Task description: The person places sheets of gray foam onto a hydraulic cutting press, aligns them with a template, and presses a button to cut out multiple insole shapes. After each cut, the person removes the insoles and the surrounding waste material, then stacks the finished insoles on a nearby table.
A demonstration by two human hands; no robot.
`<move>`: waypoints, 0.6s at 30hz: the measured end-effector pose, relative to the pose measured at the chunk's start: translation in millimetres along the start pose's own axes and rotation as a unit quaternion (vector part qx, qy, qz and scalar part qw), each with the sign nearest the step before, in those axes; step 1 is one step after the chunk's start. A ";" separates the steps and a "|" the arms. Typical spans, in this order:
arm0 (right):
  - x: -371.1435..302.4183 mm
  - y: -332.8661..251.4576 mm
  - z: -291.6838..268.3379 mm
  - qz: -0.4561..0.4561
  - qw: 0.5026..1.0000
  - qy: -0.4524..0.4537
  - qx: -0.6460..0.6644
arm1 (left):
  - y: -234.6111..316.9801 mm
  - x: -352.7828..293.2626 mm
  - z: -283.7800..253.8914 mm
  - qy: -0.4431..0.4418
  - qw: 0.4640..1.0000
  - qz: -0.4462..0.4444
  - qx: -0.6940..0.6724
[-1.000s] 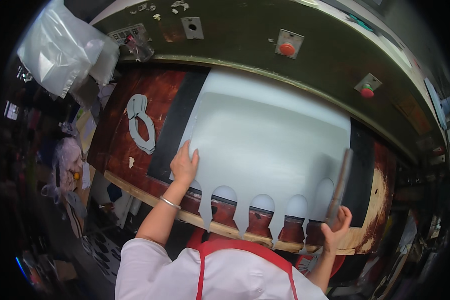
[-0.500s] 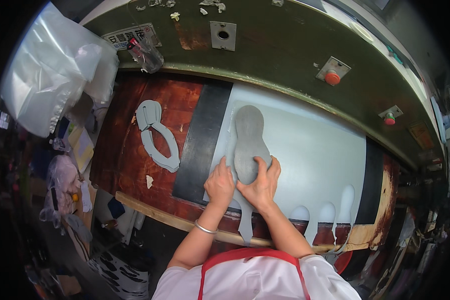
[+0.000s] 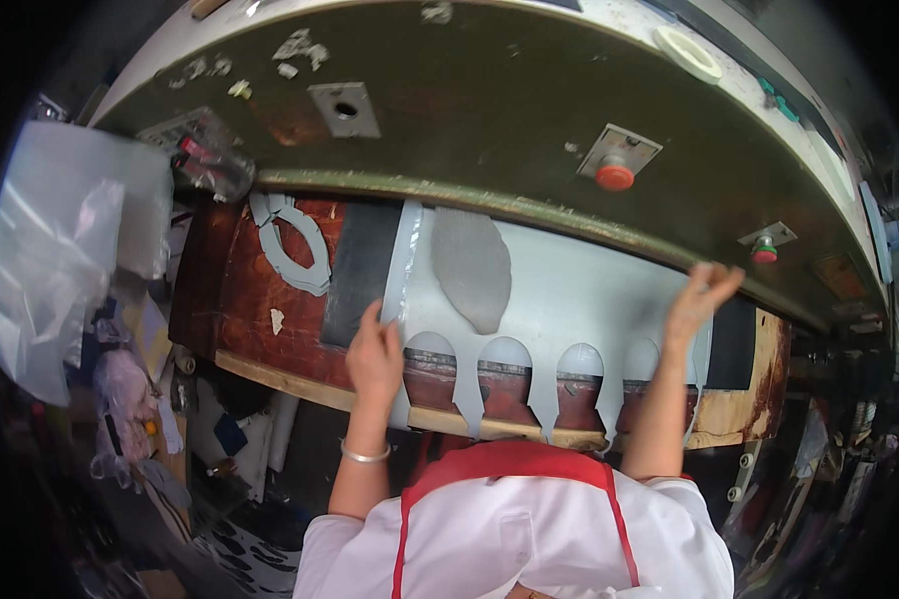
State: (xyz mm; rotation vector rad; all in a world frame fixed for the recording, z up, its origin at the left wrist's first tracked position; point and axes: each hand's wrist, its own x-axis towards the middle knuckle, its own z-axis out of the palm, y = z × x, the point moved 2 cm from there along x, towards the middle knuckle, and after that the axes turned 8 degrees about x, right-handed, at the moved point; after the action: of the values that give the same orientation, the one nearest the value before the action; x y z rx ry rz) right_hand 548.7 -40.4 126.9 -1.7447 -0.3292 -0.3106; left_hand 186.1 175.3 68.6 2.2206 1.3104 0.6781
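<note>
A grey sole-shaped piece (image 3: 472,268) lies flat on a pale grey sheet (image 3: 579,285), its far end hidden beneath the green machine beam (image 3: 449,120). Rounded cut-outs run along the sheet's near edge, with narrow strips between them hanging over the table front. My left hand (image 3: 375,359) is beside the sheet's left edge, fingers loosely apart and holding nothing I can see; whether it touches the edge I cannot tell. Raised over the sheet's right end, my right hand (image 3: 702,298) has its fingers spread near the beam's lower edge, with nothing visible in them.
Grey cut pieces (image 3: 295,248) lie on the reddish-brown tabletop (image 3: 240,299) at left. A red knob (image 3: 614,172) and a smaller red and green button (image 3: 764,250) stick out of the beam. A clear cup (image 3: 217,172) and plastic bags (image 3: 75,240) are at far left.
Both hands have let go of the sole-shaped piece. My right hand has moved up and right, my left a little left. The view has shifted, and the beam now covers the piece's far end.
</note>
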 end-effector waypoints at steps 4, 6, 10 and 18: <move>86.2 11.4 -25.7 -0.125 0.964 0.086 -0.218 | -0.3 -4.7 6.7 -0.056 0.992 0.013 0.116; 94.8 13.1 -19.6 -0.143 0.960 0.089 -0.222 | 2.6 11.0 24.3 -0.043 0.987 0.052 0.146; 82.3 15.2 -17.2 -0.146 0.966 0.080 -0.196 | 11.0 54.5 47.4 -0.022 0.989 0.027 0.143; -3.0 49.5 -69.4 -0.017 0.990 -0.033 -0.138 | 3.4 52.0 54.1 -0.110 0.981 -0.085 0.136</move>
State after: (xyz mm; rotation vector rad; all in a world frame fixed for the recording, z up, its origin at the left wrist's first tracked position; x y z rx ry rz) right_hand 563.1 -118.0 94.4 -2.0273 -0.3778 -0.3357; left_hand 244.1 212.3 38.3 2.2796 1.5283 0.1922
